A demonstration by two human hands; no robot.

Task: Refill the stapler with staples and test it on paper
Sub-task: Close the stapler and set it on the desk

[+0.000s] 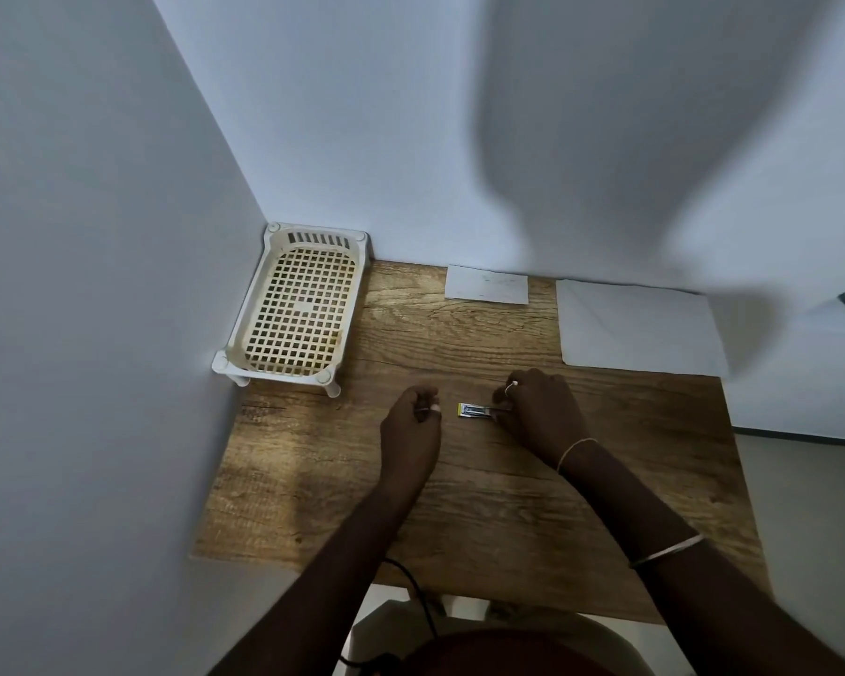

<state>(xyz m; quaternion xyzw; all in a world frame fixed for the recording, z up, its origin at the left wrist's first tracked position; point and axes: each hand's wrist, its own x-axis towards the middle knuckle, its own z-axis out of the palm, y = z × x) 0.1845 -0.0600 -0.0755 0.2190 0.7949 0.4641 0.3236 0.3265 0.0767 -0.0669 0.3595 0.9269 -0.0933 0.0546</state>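
Note:
A small yellow and metal stapler lies on the wooden table between my hands. My right hand grips its right end with the fingertips, and a thin metal part sticks out there. My left hand rests on the table just left of the stapler, fingers curled around something small and dark that I cannot make out. A small white paper slip lies at the table's far edge. A larger white sheet lies at the far right.
A cream plastic lattice tray on short legs stands in the far left corner against the white walls. A black cable hangs at the table's near edge. Bare wood lies between the hands and the papers.

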